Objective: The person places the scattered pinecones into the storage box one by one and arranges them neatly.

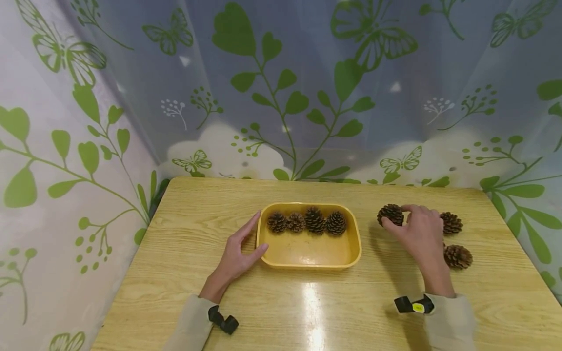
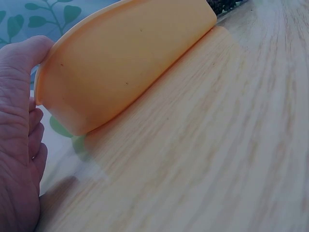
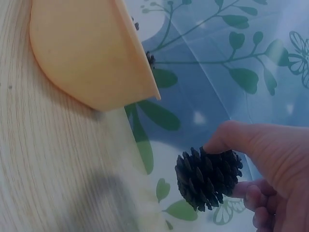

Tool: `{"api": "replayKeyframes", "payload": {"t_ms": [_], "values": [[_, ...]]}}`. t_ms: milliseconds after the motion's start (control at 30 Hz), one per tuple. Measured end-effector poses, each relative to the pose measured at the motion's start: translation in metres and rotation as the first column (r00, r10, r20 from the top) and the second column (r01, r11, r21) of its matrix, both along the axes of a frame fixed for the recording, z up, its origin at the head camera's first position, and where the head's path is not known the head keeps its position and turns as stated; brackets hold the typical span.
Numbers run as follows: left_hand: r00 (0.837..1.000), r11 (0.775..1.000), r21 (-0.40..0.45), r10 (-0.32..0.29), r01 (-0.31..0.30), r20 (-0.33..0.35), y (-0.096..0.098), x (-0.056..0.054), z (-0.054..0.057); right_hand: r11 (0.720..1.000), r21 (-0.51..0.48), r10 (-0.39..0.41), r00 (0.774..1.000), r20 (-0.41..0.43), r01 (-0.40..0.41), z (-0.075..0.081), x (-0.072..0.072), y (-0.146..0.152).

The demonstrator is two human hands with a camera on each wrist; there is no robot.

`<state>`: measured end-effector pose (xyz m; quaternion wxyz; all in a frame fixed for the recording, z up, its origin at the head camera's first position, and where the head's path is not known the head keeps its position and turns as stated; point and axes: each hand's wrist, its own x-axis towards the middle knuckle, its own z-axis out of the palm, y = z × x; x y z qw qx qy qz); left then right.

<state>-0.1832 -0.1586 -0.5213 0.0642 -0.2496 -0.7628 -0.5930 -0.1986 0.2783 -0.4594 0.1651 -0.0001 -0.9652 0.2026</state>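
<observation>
One bench (image 1: 175, 273), topped in pale wood grain, bore a yellow tray (image 1: 309, 266); a bright streak of reflected light lay on the wood in front of the tray. One printed curtain (image 1: 197, 73), blue-grey to white with green leaves and butterflies, hung behind the tray and continued to its left and right.

Held pine cone (image 1: 389, 214), quantity one: dark brown, raised above the bench to the right of the tray, near it but apart. Right grip (image 1: 420, 234), a bare hand: drawn narrow, thumb and fingertips pinching that cone, which sat between the hand and the tray.

Left grip (image 1: 232, 256), a bare hand: held the tray's left end, thumb over the rim, fingers along the outer wall.

Pine cones in the tray (image 1: 314, 220), quantity four: lined up in a row along its back wall.

Loose pine cones (image 1: 458, 257), quantity two: rested on the bench well right of the tray, just past the right grip.

Pale sleeves (image 1: 452, 321), quantity two: each bore a black wrist device (image 1: 401, 304), in front of the tray.
</observation>
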Motion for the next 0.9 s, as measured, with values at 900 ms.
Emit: {"api": "replayKeyframes", "payload": {"t_ms": [900], "values": [[1.000, 1.000, 0.003, 0.007, -0.007, 0.004, 0.001, 0.002, 0.002, 0.994, -0.065, 0.080, 0.994, -0.074, -0.085, 0.018, 0.007, -0.038]]}}
